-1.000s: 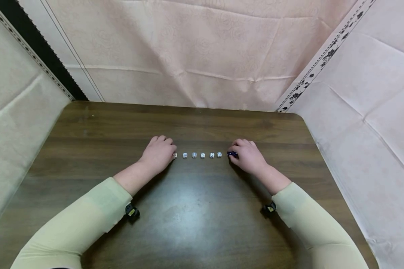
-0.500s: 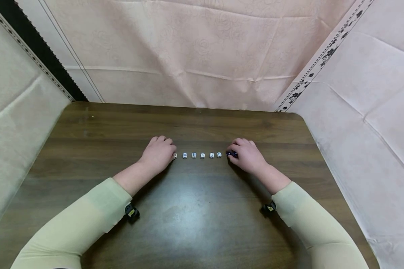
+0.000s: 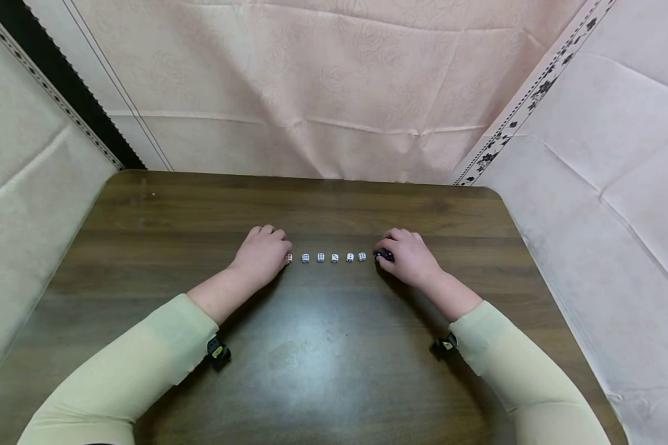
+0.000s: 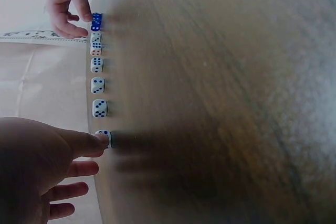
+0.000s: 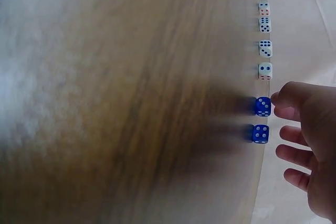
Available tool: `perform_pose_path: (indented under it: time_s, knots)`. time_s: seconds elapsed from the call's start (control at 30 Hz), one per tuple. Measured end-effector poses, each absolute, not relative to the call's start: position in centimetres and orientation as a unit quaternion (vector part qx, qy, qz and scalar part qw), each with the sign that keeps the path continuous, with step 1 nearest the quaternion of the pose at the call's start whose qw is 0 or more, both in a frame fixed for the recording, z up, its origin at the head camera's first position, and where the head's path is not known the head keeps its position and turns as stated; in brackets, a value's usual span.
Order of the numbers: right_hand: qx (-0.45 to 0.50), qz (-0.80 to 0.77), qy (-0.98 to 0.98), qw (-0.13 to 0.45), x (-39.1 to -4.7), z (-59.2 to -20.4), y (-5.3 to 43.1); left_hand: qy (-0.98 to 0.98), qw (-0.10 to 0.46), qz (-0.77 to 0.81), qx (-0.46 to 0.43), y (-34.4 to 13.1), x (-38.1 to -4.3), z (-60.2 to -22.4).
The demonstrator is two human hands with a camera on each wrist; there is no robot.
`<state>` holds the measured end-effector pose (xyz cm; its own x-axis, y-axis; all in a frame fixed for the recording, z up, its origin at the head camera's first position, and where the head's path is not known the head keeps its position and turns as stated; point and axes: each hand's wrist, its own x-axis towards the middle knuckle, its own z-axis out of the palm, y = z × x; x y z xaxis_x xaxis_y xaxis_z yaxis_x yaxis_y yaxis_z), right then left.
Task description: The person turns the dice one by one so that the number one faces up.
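Note:
Several small white dice [image 3: 334,258] with dark pips form a left-to-right row on the wooden table [image 3: 312,383]. At the row's left end my left hand [image 3: 260,254] pinches the last white die [image 4: 108,141]; its thumb overlaps the die's face, and the other fingers extend behind. At the right end are two blue dice, the inner blue die [image 5: 263,107] and the outer blue die [image 5: 260,134]. My right hand [image 3: 409,256] arches over them, thumb tip right at the inner die's edge and the remaining fingers loosely spread. From above, the fingers partly hide both blue dice.
Pale cloth [image 3: 334,86] hangs behind the table's far edge, with more white cloth [image 3: 618,204] on the right and left sides. A small black wrist camera [image 3: 218,351] sits below the left cuff, another wrist camera [image 3: 443,346] below the right.
My right fingertips and the blue dice have shifted very slightly left, toward the white row. The left hand and the white dice look unchanged.

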<state>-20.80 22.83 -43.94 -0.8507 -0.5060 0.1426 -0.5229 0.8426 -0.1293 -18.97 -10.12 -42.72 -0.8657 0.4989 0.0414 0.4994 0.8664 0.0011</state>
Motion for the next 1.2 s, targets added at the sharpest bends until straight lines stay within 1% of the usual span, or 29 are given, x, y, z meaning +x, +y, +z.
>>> perform_pose_path:
  time_s: [0.67,1.2]
  knots:
    - [0.277,0.082,-0.955,0.063,-20.54,-43.70,22.54,-0.962,0.017,0.022,-0.271,-9.94,-19.20,-42.54]
    - [0.273,0.083,-0.957,0.053,-20.13,-43.24,22.30,-0.962,0.011,0.024,-0.271,-10.39,-19.05,-42.67]
